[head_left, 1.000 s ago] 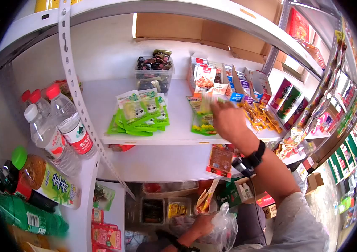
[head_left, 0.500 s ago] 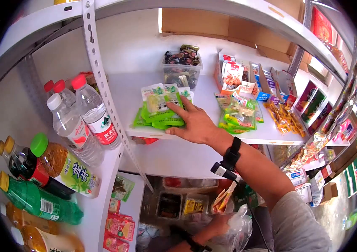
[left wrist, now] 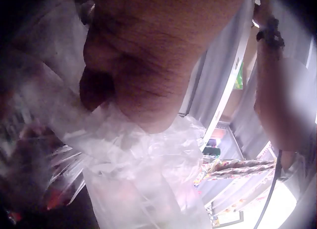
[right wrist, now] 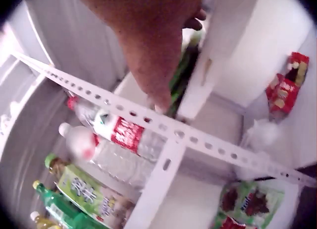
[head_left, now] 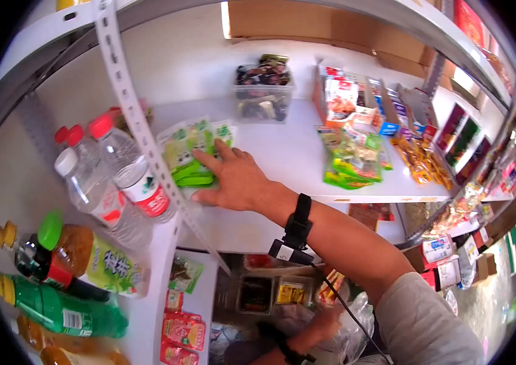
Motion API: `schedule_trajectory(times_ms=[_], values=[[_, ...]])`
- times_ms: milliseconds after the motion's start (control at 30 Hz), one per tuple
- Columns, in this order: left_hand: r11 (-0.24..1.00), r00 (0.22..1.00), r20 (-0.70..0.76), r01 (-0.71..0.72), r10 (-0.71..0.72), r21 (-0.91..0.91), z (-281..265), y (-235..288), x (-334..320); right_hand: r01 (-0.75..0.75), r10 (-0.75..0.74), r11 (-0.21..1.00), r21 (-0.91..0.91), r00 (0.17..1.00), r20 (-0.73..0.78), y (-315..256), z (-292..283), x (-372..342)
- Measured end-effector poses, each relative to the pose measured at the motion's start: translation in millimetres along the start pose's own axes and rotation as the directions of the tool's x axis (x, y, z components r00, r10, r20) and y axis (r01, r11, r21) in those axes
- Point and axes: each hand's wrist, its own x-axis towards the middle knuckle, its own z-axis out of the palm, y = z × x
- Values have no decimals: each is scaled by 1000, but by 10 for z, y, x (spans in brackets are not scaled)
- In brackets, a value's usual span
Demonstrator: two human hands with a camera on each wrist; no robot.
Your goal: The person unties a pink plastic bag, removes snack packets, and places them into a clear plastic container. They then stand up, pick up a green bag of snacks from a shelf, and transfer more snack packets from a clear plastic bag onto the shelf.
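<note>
My right hand (head_left: 237, 179) lies with fingers spread over the near right side of a pile of green-and-white snack packets (head_left: 188, 149) on the upper shelf (head_left: 270, 164). Its fingertips touch the packets, which sit close by the perforated post (head_left: 127, 91). In the right wrist view the thumb points down beside the green packet edges (right wrist: 185, 73), partly hidden by the hand. Low down, my left hand (head_left: 326, 322) grips a clear plastic bag (head_left: 358, 322); in the left wrist view the bag (left wrist: 143, 174) bunches below the hand, whose fingers are mostly hidden.
Yellow-green packets (head_left: 355, 161) lie further right, near orange-wrapped snacks (head_left: 419, 161) and open snack boxes (head_left: 343, 97). A clear tub (head_left: 264, 100) of dark packets stands at the back. Drink bottles (head_left: 139, 173) line the left shelf, behind the post.
My right hand has left the yellow-green packets on the right and reached the green pile. The pile has slid left, toward the post. My left hand keeps holding the bag below.
</note>
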Motion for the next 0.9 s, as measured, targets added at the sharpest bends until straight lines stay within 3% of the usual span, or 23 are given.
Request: schedule_trajectory(times_ms=[100, 200, 300, 333, 433, 600, 767, 900], values=[[997, 996, 70, 59, -55, -56, -72, 203, 81, 38, -49, 998, -55, 976, -211, 205, -452, -417], [996, 982, 175, 80, -70, -51, -218, 291, 85, -148, 59, 965, -218, 928, -368, 701, -1059, -998], [1000, 993, 118, 11, -12, 9, 45, -71, 78, -322, 204, 896, -307, 910, -361, 1304, -1507, -1605], [1000, 991, 129, 23, -24, 9, 35, -56, 77, -335, 249, 907, -255, 915, -316, 1461, -1586, -1758], [998, 989, 146, 43, -35, -52, 6, 107, 1, -350, 353, 935, 57, 933, -67, 1898, -1516, -1960], [984, 990, 137, 54, -31, -171, -103, 414, 6, -227, 217, 972, -54, 965, -146, 1705, -1125, -1649], [960, 959, -40, -278, 279, 40, 434, -168, 167, -128, 118, 989, -69, 983, -140, 1283, -740, -1134], [971, 972, -7, -237, 237, -31, 190, 143, 107, -71, 69, 997, -27, 993, -91, 1048, -464, -758]])
